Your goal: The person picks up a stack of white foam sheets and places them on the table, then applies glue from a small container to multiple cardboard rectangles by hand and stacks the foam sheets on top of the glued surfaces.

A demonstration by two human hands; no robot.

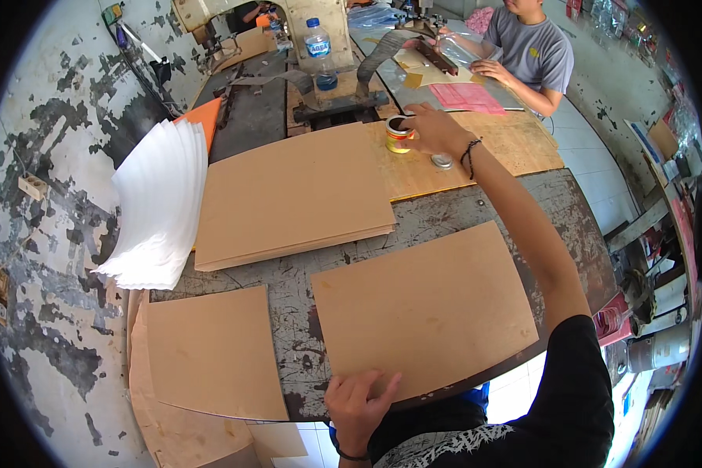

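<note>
My right hand reaches far forward to a small open can with a red and yellow label. Its fingers are spread at the can's rim and side; whether a fingertip goes inside cannot be made out. A round metal lid lies beside the can, below my wrist. My left hand rests at the near edge of a brown cardboard sheet, fingers loosely bent and thumb apart, holding nothing. That sheet lies flat in front of me.
A stack of brown cardboard lies beyond, with white foam sheets on its left. Another cardboard piece sits at the near left. A water bottle stands by the machine. Across the table, a person handles clear plastic.
</note>
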